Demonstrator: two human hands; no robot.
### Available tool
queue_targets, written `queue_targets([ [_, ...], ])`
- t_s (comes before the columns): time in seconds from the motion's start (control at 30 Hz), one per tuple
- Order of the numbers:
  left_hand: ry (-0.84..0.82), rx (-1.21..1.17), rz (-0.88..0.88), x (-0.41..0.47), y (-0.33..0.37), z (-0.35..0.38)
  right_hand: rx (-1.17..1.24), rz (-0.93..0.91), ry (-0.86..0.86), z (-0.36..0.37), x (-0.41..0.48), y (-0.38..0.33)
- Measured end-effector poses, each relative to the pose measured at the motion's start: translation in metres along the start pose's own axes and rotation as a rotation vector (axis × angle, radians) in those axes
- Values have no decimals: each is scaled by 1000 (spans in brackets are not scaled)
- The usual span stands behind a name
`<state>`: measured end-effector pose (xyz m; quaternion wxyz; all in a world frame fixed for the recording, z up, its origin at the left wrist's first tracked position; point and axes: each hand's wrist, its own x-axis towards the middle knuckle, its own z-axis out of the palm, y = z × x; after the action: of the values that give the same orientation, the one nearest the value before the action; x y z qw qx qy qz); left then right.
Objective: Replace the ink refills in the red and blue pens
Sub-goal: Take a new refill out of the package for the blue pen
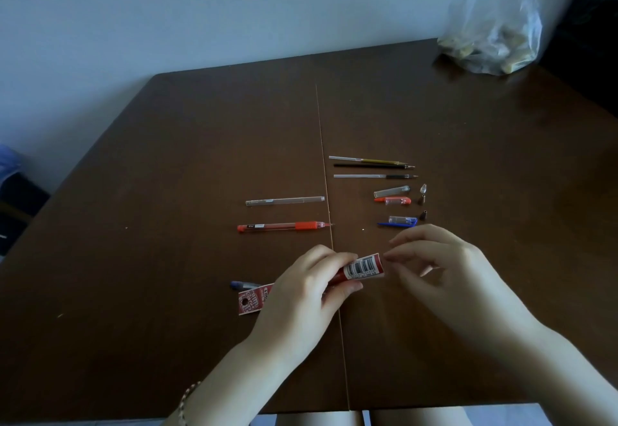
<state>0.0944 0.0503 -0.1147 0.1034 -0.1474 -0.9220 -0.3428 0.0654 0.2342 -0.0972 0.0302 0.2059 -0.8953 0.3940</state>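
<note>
We see a dark brown table (167, 191) from above, with both hands at its near edge. The left hand (301, 295) is wrapped around a red refill packet (363, 268), which lies slanted, its barcode end raised to the right and its hang-tab end (249, 302) sticking out to the left under the palm. The right hand (444, 268) hangs just right of the barcode end with fingers loosely curled and holding nothing; its fingertips (389, 256) are just beside the packet's edge, and we cannot tell whether they touch it. A beaded bracelet (187, 399) sits on the left wrist.

Just left of the left hand the end of a blue pen (242, 284) shows on the table, the rest hidden. Farther out lies the red pen (284, 226), whole and uncapped, tip to the right, and beyond it an empty clear barrel (284, 200). To the right, past the table's seam (322, 158), three thin refills (371, 166) lie side by side. Nearer than these are a clear cap (391, 190), a red cap (394, 200) and a blue cap (399, 221), with three small tip cones (423, 199) just right of them. A clear plastic bag (495, 24) stands at the far right corner against the wall.
</note>
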Motion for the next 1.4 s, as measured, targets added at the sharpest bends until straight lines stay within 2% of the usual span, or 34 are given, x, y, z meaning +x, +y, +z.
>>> queue_targets([
  [0.2,7,16,9,-1,-2,2,155,-105,114,-3,-3,-5],
  [0.33,-1,9,5,-2,-4,3,2,-216,-60,0,-7,-9],
  [0.5,19,26,7,-2,-5,3,-48,-79,64,6,-1,1],
  [0.67,-4,31,29,-3,-4,3,108,6,-76,11,3,6],
  [0.87,-34,78,88,-2,-1,7,236,103,6,17,6,8],
  [1.07,-62,134,107,-8,-1,7,268,118,-80,15,2,10],
  [1.13,-51,143,80,-10,-3,5,347,174,-55,10,2,13],
  [1.27,-27,186,29,-12,-12,-2,746,385,98,-6,3,26],
  [1.4,-27,293,43,-8,-16,-3,1007,454,254,-10,6,34],
])
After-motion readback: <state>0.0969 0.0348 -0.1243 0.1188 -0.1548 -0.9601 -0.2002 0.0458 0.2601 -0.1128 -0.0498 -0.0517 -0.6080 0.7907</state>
